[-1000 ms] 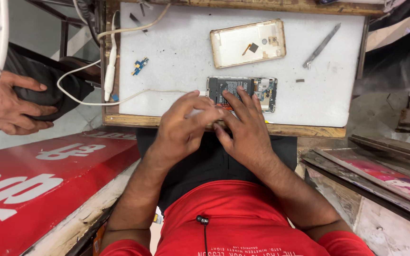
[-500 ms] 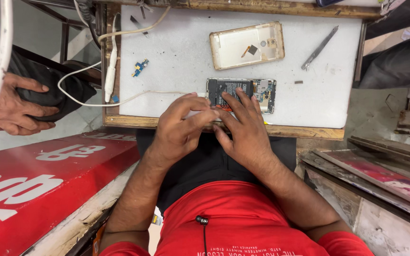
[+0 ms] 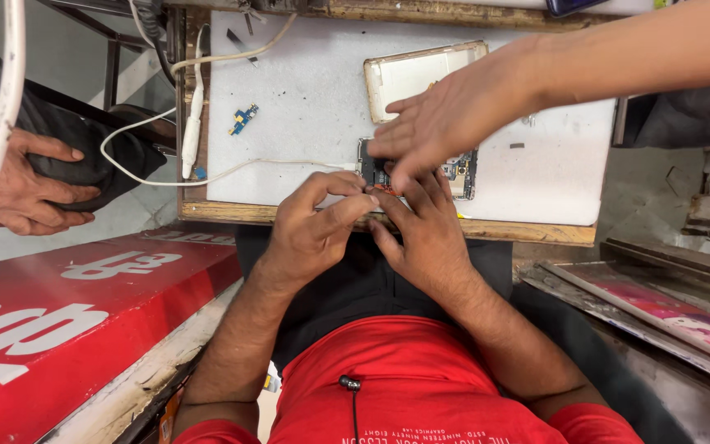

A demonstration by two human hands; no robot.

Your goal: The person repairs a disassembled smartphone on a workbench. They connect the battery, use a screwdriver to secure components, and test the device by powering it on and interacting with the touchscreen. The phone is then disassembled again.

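An opened phone [image 3: 463, 171] with its circuit board bare lies near the front edge of a white work board [image 3: 314, 90]. My left hand [image 3: 314, 226] pinches at the phone's near left corner with thumb and forefinger. My right hand [image 3: 425, 234] rests its fingers on the phone's near edge. Another person's hand [image 3: 445, 123] reaches in from the upper right and presses its fingers on top of the phone, hiding most of it. The phone's pale gold back cover [image 3: 408, 70] lies just beyond, partly under that hand.
A small blue circuit part [image 3: 242, 119] and a white cable [image 3: 195, 131] lie on the board's left side. A second bystander's hands [image 3: 26, 181] hold dark cloth at far left. A red signboard [image 3: 67, 312] lies lower left, flat panels [image 3: 659, 300] at right.
Another person's arm has come in from the right and set its hand on the opened phone, covering the tool that lay on the board's right. My hands have barely moved.
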